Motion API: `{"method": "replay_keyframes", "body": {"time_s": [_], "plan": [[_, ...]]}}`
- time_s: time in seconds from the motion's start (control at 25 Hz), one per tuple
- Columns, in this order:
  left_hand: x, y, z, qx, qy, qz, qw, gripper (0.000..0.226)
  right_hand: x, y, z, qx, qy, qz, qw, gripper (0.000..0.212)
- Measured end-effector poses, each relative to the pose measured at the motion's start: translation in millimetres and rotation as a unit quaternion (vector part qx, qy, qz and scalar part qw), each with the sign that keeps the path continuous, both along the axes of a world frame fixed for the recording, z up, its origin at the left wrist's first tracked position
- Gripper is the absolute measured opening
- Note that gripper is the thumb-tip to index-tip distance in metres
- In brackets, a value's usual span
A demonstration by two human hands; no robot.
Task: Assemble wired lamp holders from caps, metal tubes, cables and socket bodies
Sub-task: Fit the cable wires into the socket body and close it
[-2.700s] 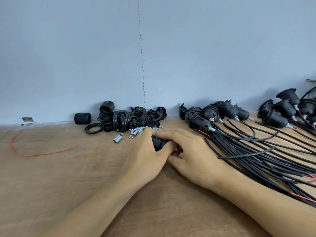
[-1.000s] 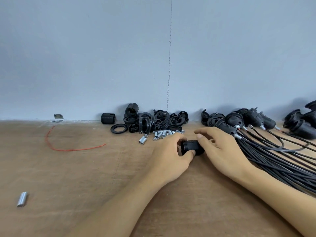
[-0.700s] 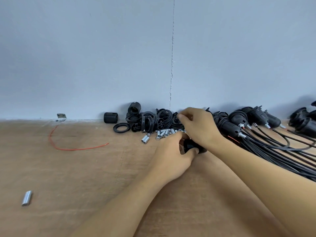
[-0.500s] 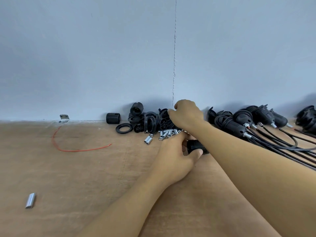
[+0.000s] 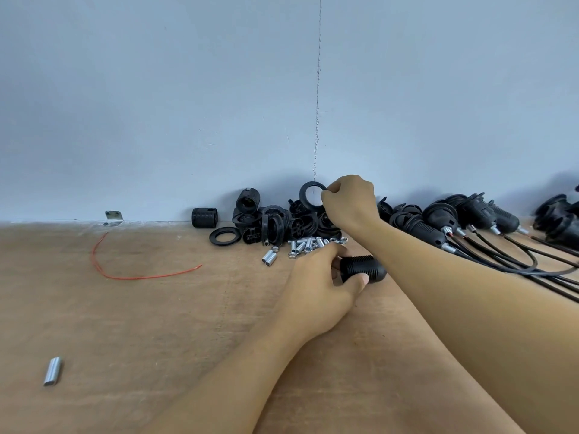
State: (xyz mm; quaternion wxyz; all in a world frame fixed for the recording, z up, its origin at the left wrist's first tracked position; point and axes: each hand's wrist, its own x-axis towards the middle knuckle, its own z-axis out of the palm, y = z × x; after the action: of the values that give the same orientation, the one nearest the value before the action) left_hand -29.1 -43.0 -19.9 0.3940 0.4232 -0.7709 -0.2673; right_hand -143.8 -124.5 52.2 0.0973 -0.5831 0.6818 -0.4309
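Black threaded socket body point(image 5: 363, 270) lies on the wooden table point(image 5: 156, 324), gripped at its left end by the left hand point(image 5: 316, 289), likely to steady it for fitting. Farther off, the right hand point(image 5: 351, 203) pinches 1 black ring point(image 5: 302, 196) above the parts pile point(image 5: 275, 220).

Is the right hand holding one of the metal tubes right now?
No, the right hand pinches a black ring above the pile of black parts; the metal tubes lie on the table.

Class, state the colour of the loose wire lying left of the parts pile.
The wire is red; head view.
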Motion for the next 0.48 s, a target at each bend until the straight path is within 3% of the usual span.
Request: {"method": "replay_keyframes", "body": {"time_s": [0.48], "plan": [[-3,9,4,0.037,-0.014,-0.019,0.999,0.036,-55,94,-25,0.01,0.024,0.053,0.998,0.022]]}}
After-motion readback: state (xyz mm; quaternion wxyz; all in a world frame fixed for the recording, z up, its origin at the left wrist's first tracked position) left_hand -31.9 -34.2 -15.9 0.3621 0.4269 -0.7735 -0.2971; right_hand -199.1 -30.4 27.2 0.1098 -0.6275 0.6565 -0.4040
